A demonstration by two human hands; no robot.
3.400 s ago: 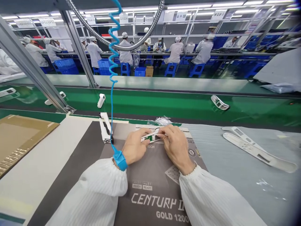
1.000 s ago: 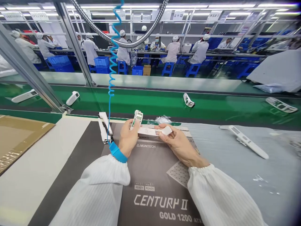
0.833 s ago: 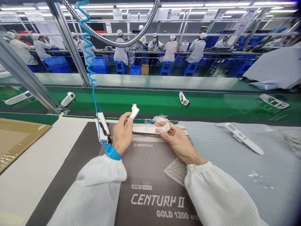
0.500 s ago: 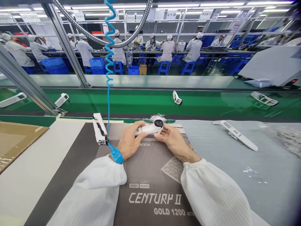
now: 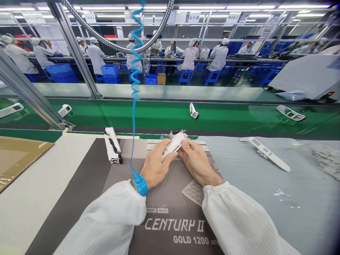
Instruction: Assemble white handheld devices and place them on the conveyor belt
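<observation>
Over a dark printed cardboard sheet point(image 5: 159, 184), my left hand point(image 5: 156, 164) is closed around a white handheld device with a black end point(image 5: 172, 144). The device tilts, black end away from me and to the right. My right hand point(image 5: 196, 161) grips its right side with bent fingers; the fingertips are partly hidden. A blue coiled-cord wrist strap point(image 5: 140, 185) circles my left wrist. Further left on the sheet lie two white device parts point(image 5: 112, 145), side by side. Clear crinkled plastic point(image 5: 166, 136) sits just behind the held device.
A green conveyor belt point(image 5: 159, 115) crosses behind the bench, carrying several white devices, one point(image 5: 194, 111) near the middle. A long white housing piece point(image 5: 268, 153) rests on grey foam point(image 5: 247, 198) at right. Brown cardboard point(image 5: 23, 152) lies left. Several people in white work beyond.
The device has turned from nearly level to a steeper tilt, black end away from me. My left hand and its cord have shifted right. Items on the belt have moved left.
</observation>
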